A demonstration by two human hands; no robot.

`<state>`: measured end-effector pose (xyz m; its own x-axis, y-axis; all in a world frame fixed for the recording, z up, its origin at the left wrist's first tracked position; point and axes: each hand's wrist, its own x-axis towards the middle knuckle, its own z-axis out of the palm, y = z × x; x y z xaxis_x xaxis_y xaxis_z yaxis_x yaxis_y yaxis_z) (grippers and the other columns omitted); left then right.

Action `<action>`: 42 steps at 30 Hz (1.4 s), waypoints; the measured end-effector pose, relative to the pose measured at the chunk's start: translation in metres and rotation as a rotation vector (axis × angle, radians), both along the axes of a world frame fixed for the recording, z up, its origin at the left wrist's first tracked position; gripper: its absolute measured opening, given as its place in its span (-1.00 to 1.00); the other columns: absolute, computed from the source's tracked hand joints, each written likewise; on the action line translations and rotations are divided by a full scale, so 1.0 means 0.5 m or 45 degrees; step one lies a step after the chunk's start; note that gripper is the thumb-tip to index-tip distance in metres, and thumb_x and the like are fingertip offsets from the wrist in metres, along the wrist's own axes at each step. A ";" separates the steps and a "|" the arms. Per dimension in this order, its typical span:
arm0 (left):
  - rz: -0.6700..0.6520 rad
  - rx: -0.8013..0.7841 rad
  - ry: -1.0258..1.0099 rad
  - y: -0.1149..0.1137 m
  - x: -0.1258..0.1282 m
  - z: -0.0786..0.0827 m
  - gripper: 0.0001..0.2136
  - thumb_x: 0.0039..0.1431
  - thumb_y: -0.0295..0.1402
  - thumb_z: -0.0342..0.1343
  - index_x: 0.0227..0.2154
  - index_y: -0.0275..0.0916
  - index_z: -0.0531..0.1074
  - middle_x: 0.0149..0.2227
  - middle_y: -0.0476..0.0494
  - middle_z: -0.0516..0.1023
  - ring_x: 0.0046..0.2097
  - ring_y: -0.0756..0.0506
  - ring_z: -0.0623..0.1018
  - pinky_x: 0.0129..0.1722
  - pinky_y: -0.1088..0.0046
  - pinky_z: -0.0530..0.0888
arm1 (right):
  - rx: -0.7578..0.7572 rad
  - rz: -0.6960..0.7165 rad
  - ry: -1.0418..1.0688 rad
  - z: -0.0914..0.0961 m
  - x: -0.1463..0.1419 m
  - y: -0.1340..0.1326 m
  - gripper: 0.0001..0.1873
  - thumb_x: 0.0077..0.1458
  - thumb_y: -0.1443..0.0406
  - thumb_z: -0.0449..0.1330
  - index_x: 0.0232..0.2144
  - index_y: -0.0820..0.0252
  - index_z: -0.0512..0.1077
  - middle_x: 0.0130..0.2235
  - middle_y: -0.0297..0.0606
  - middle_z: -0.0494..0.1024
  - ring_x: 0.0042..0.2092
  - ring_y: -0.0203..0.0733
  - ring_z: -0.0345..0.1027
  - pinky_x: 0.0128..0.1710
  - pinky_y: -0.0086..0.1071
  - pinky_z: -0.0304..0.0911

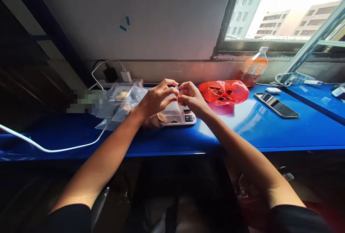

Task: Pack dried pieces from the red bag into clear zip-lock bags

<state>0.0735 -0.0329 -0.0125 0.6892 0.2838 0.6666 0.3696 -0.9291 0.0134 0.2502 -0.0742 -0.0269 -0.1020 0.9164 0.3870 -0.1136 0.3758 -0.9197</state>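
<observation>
Both my hands pinch the top edge of a small clear zip bag [172, 111] that hangs over a white kitchen scale [188, 119] on the blue shelf [242, 132]. My left hand [156, 98] grips the bag's mouth from the left, fingers closed on it. From the right, my right hand [192, 97] pinches the same edge. Something brownish sits in the bottom of the bag. Most of the scale is hidden behind the bag and my hands.
Several filled clear bags [122, 102] lie left of the scale. A red plastic bag [224, 92] with brown pieces, a drink bottle [253, 68], a phone [276, 105] and a white case [273, 90] lie to the right. A white cable [40, 147] and chargers [125, 75] sit at left.
</observation>
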 end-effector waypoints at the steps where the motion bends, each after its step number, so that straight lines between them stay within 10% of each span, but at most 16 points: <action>1: -0.020 0.017 -0.007 0.000 0.000 0.001 -0.97 0.27 -0.40 0.11 -0.24 -0.19 0.42 0.07 -0.19 0.38 -0.12 -0.08 0.52 -0.11 0.30 0.50 | 0.003 0.011 -0.005 0.000 -0.001 -0.001 -0.63 -0.24 0.35 0.13 -0.30 0.09 0.14 -0.53 -0.53 0.31 -0.53 -0.38 0.12 -0.52 -0.46 0.04; 11: -0.089 0.000 0.053 -0.003 0.001 0.012 -0.92 0.25 -0.44 0.10 -0.37 -0.21 0.45 0.03 -0.19 0.38 -0.06 -0.11 0.47 -0.02 0.24 0.48 | 0.078 -0.423 -0.462 0.007 0.013 0.014 -0.83 -0.18 0.39 0.12 -0.54 0.15 0.15 -0.52 -0.48 0.20 -0.47 -0.39 0.03 -0.48 -0.44 -0.05; 18: -0.087 -0.146 0.021 -0.002 -0.008 0.013 -0.96 0.27 -0.41 0.10 -0.31 -0.19 0.43 -0.07 -0.16 0.42 -0.05 -0.10 0.49 -0.03 0.28 0.47 | 0.309 -0.126 -0.922 0.029 0.049 -0.006 -0.88 -0.02 0.35 0.18 -0.37 0.20 0.49 -0.34 -0.30 0.44 -0.33 -0.29 0.32 -0.29 -0.36 0.24; 27: -0.084 -0.331 -0.075 -0.004 -0.008 0.017 -0.88 0.28 -0.33 0.06 -0.16 -0.19 0.40 -0.11 -0.13 0.46 -0.11 -0.08 0.51 -0.06 0.31 0.49 | 0.423 0.005 -1.258 -0.004 0.045 -0.008 0.03 -0.25 0.00 0.44 0.26 -0.01 0.17 0.11 -0.10 0.19 0.15 0.11 0.14 0.11 0.05 0.23; 32: 0.035 -0.355 0.003 0.017 0.001 -0.015 -0.76 0.23 -0.45 0.00 -0.05 -0.20 0.39 -0.03 -0.18 0.44 0.00 -0.12 0.48 0.05 0.26 0.44 | 0.436 -0.049 -1.190 -0.013 0.029 0.007 -0.44 -0.01 0.23 0.30 0.07 0.17 0.34 -0.08 -0.13 0.39 -0.06 -0.04 0.32 0.00 -0.09 0.27; 42: 0.225 -0.582 0.119 0.031 -0.024 -0.003 -0.81 0.17 -0.40 -0.04 -0.23 -0.23 0.45 -0.26 -0.07 0.53 -0.24 -0.07 0.50 -0.19 0.41 0.43 | 0.401 -0.102 -1.037 -0.004 0.001 -0.018 -0.55 0.01 0.46 0.10 -0.01 0.11 0.27 -0.22 -0.30 0.55 -0.04 -0.10 0.24 0.04 -0.14 0.10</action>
<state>0.0613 -0.0173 -0.0141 0.6552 0.6504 0.3843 0.5399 -0.7589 0.3640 0.2507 -0.0832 -0.0286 -0.3970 0.7954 0.4580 0.5707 0.6047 -0.5555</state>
